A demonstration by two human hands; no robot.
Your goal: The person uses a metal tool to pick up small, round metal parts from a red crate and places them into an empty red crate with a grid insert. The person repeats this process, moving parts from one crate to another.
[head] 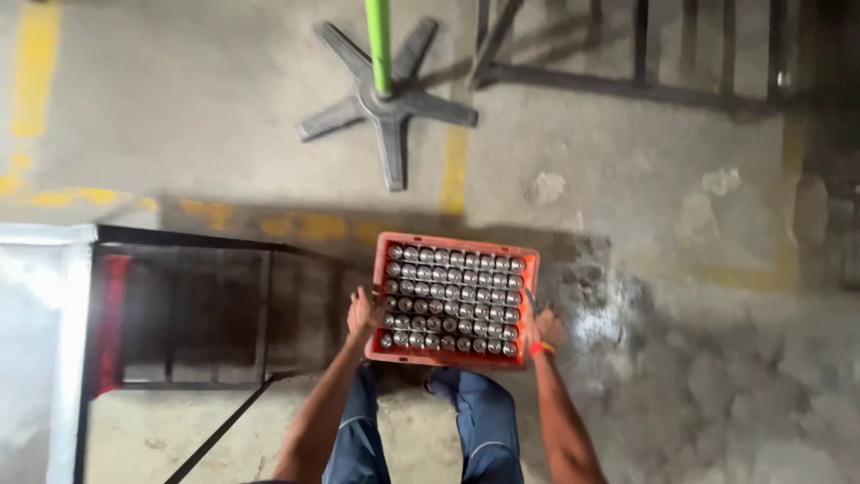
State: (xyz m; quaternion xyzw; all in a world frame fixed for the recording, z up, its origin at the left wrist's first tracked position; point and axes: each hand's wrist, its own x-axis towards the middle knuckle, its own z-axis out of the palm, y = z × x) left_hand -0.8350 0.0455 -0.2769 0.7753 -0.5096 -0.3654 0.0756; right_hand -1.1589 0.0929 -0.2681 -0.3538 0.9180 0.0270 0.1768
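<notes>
I hold an orange plastic crate [388,241] in front of my legs, above the concrete floor. It is packed with rows of several round metal parts [452,298], seen from their shiny ends. My left hand [363,314] grips the crate's left side. On the right side, my right hand [545,326] grips the rim; an orange band sits on that wrist. My legs in blue trousers show below the crate.
A dark metal frame rack [193,309] stands just left of me, beside a white sheet [36,341]. Ahead is a five-armed grey base [390,112] with a green pole [380,40], and dark metal bars [627,85] lie at the upper right. Yellow lines mark the floor.
</notes>
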